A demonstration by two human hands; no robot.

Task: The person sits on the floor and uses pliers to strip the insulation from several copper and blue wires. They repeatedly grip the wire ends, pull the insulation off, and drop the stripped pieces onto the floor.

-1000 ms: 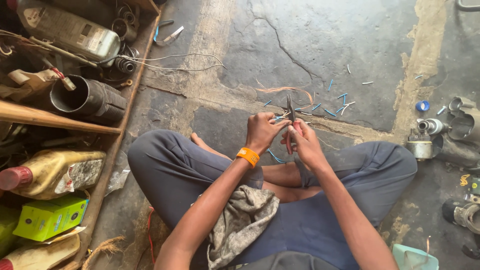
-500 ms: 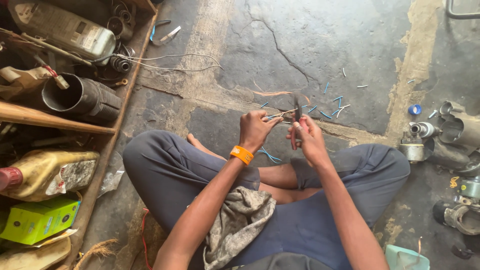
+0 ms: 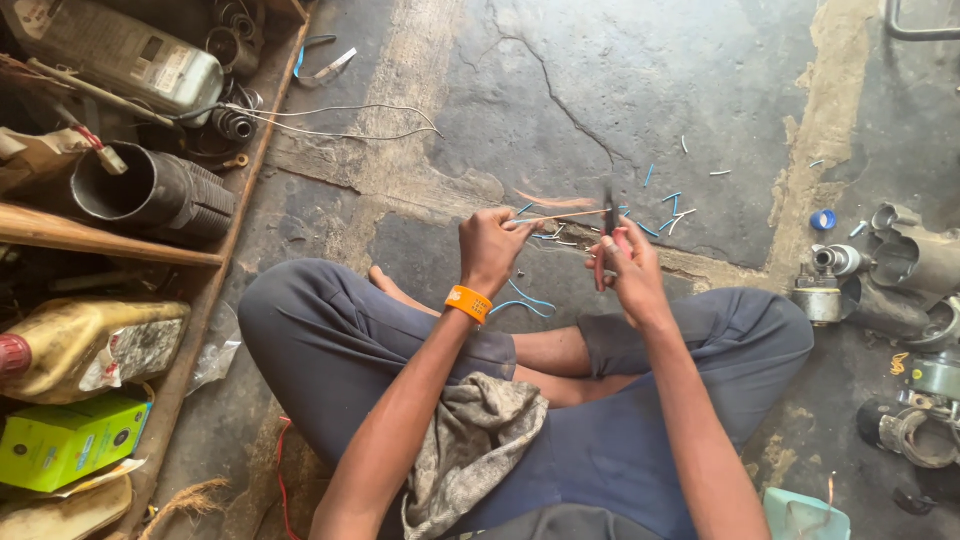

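- Left hand (image 3: 492,248): raised above the crossed legs, fingers clenched on one end of a thin wire (image 3: 560,216); an orange wristband (image 3: 468,303) sits just below it on the wrist.
- Wire: held clear of the floor, its long axis nearly level, running from the left hand rightward to the pliers (image 3: 608,222). A faint coppery strand shows just above the wire; whether it is bare conductor cannot be told.
- Right hand (image 3: 628,272): to the right of the wire, closed around the reddish handles of the pliers. The dark head stands upright and meets the wire's far end roughly at a right angle; whether it bites the wire is too blurred to tell.
- Key relation: the wire spans the gap between the 2 hands, so each hand is equally near it, 1 at each end.
- Blue offcuts (image 3: 668,208): short pieces scattered on the concrete floor (image 3: 640,90) beyond the wire; a longer blue strand (image 3: 528,300) lies below the wire, between the knees.
- Grey rag (image 3: 478,440): draped on the lap, well below the wire.
- Metal parts (image 3: 880,270): clustered far right of the wire.
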